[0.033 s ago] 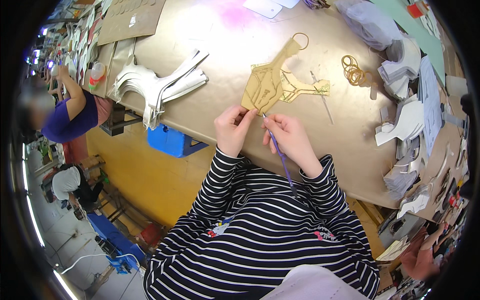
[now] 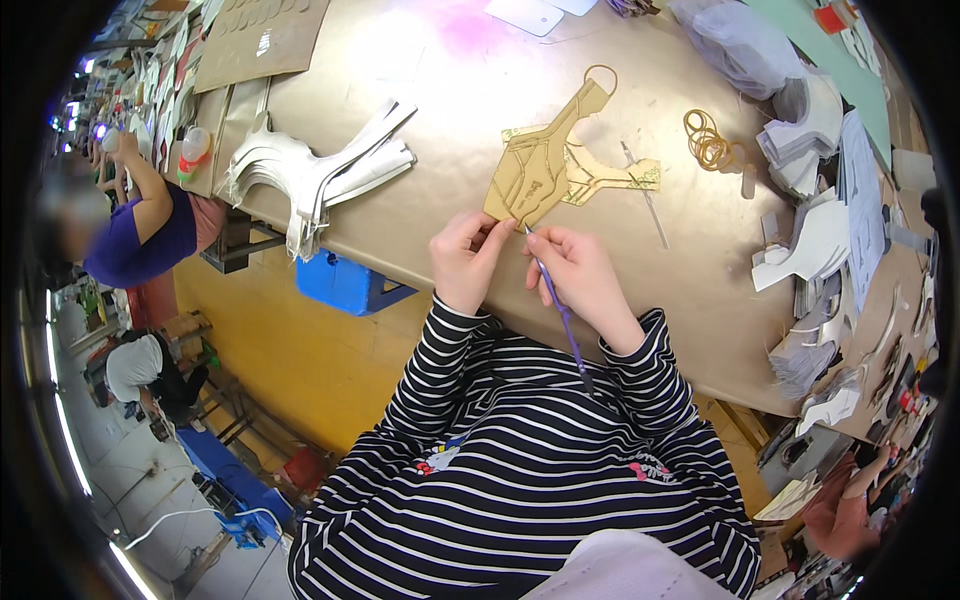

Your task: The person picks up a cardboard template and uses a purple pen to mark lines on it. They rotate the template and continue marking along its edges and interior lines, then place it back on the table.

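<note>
My left hand point(image 2: 467, 258) is closed, thumb and fingers pinching the near corner of a tan template point(image 2: 532, 170) with slots cut in it and a ring at its far end. Between the fingers of my right hand point(image 2: 578, 275) is a slim purple pen point(image 2: 563, 316). Its tip meets the template's near edge, right beside my left thumb. Partly under the template lies a pale, Y-shaped piece point(image 2: 610, 178) with yellow-green marks. A thin clear stick point(image 2: 648, 200) rests at that piece's right end.
White cut pieces point(image 2: 300, 185) lie stacked at the left, and rubber bands point(image 2: 708, 143) at the right. More grey-white stacks point(image 2: 805, 250) line the right side. A blue stool point(image 2: 340, 283) stands below the table's edge. Another person point(image 2: 150, 225) sits at the far left.
The tan template's far part has tilted slightly, its upper arm now lying a little flatter and clearer. Both hands and the pen stay nearly where they were.
</note>
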`<action>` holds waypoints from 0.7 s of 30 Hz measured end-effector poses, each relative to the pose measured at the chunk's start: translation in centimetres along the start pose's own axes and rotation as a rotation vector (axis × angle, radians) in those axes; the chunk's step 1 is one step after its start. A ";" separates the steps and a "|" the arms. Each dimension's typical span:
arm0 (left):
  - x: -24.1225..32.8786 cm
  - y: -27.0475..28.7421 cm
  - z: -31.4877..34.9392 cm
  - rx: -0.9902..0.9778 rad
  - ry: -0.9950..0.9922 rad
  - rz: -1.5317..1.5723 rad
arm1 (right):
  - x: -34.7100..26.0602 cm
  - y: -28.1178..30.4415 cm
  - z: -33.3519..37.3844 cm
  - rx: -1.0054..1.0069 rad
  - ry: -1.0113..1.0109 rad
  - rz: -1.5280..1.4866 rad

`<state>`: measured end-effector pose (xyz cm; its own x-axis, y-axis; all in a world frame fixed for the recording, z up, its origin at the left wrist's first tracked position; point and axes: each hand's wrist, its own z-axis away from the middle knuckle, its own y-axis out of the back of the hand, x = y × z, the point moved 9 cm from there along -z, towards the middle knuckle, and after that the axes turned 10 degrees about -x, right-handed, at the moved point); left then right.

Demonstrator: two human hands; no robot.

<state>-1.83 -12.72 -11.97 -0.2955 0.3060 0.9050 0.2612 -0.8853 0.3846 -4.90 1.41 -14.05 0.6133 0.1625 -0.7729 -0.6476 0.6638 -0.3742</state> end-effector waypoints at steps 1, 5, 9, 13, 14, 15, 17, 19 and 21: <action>0.3 0.0 -0.1 0.005 -0.023 -0.048 | -0.2 0.0 -0.2 0.005 -0.005 0.026; 1.6 -0.2 -0.8 0.034 -0.101 -0.131 | -0.9 0.0 -0.8 0.009 -0.035 0.106; 1.8 -0.3 -1.0 0.039 -0.101 -0.137 | -1.1 0.1 -1.0 0.023 -0.057 0.124; 1.8 -0.3 -1.0 0.044 -0.106 -0.143 | -1.1 0.1 -1.1 0.024 -0.085 0.142; 1.8 -0.3 -1.0 0.048 -0.106 -0.140 | -1.1 0.1 -1.2 0.024 -0.092 0.141; 1.9 -0.3 -1.0 0.051 -0.123 -0.153 | -1.2 0.1 -1.2 0.022 -0.092 0.146; 2.3 -0.3 -1.0 0.059 -0.164 -0.179 | -1.2 0.1 -1.3 0.022 -0.091 0.160; 2.4 -0.3 -1.0 0.055 -0.173 -0.188 | -1.0 0.3 -1.3 0.048 -0.098 0.141; 2.6 -0.3 -1.1 0.051 -0.189 -0.196 | -0.9 0.3 -1.3 0.083 -0.077 0.140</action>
<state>-3.64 -12.06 -9.95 -0.1695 0.5341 0.8282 0.2634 -0.7853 0.5603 -6.25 0.52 -14.15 0.5551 0.3109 -0.7715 -0.6911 0.6886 -0.2198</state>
